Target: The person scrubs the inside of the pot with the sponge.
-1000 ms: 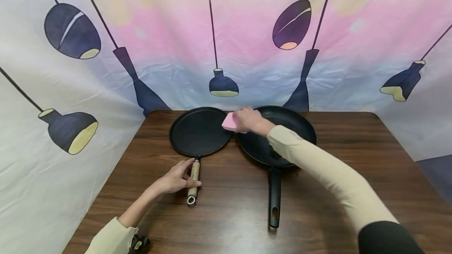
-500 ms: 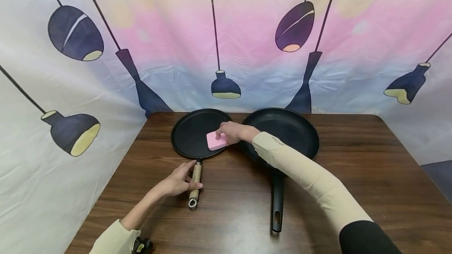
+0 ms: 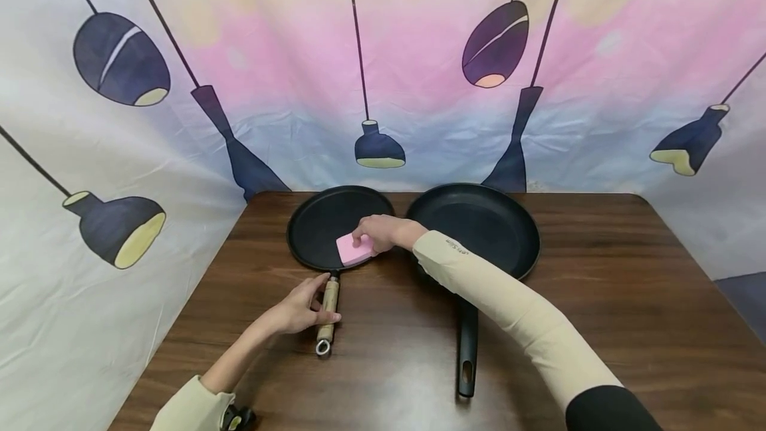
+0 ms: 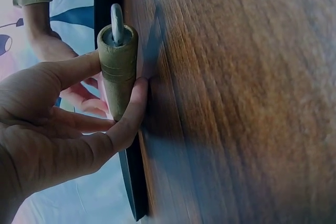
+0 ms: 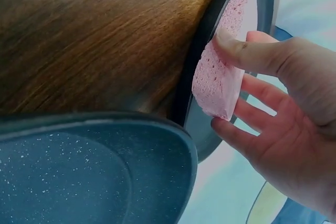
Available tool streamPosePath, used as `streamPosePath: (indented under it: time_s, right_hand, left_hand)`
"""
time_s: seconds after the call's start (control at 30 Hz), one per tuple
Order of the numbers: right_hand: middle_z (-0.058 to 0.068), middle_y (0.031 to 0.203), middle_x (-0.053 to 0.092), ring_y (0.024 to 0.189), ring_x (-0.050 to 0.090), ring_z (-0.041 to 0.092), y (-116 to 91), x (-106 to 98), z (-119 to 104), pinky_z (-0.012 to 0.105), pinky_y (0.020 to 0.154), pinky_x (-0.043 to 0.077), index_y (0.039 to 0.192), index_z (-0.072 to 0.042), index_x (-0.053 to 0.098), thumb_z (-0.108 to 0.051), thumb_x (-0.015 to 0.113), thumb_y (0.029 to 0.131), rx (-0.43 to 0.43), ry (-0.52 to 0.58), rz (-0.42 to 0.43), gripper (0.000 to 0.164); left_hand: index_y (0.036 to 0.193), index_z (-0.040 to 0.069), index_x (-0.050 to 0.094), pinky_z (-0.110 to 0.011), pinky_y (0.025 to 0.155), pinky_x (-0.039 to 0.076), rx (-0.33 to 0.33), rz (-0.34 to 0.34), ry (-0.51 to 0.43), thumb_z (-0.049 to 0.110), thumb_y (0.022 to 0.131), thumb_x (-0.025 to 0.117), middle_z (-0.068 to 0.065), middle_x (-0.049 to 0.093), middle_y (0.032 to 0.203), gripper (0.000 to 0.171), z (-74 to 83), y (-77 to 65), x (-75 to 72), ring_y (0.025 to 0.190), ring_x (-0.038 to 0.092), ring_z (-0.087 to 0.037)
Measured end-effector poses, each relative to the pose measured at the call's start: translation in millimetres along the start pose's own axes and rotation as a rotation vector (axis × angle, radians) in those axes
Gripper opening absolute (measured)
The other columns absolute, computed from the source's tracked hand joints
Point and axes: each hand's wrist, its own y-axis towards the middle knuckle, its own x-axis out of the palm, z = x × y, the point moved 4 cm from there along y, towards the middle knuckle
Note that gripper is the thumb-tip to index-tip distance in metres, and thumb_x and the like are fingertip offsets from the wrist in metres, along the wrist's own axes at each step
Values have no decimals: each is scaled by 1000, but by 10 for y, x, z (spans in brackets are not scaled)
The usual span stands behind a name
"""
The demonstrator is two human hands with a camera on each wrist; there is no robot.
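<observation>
My left hand [image 3: 297,306] holds the wooden handle [image 4: 118,72] of a flat, shallow black pan [image 3: 323,218] between thumb and fingers. The handle has a metal ring at its end. In the right hand [image 3: 383,231] is a pink sponge [image 3: 353,249], gripped by thumb and fingers against the near right part of that pan's surface. The right wrist view shows the porous sponge [image 5: 218,72] on edge in the right hand [image 5: 283,93], beside the pan's rim.
A larger, deeper black frying pan [image 3: 479,218] stands to the right under my right forearm, its black handle [image 3: 468,351] pointing toward me. Both pans lie on a brown wooden table [image 3: 598,285]. Behind hangs a cloth [image 3: 299,52] printed with lamps.
The right hand has carried the sponge left and nearer, from between the two pans onto the flat pan. The left hand keeps its hold on the wooden handle.
</observation>
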Motion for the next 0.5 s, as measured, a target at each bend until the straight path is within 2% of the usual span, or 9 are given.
streamPosePath:
  time_s: [0.23,0.5]
  right_hand:
    - [6,144,59,127,53,23,20,68,2,39,115,43,130,-20,68,-6,72,94,33,38,-5,38]
    - [4,140,60,114,52,20,24,58,4,33,98,46,131,-23,67,-5,70,95,66,5,-16,40]
  left_hand:
    - [152,-16,27,-39,83,58,-4,22,-22,14,86,84,-34,50,134,92,-41,-36,26,96,68,-26]
    - [152,-15,28,-35,80,56,-2,26,-45,14,86,84,-35,49,134,91,-23,-12,34,95,67,-25]
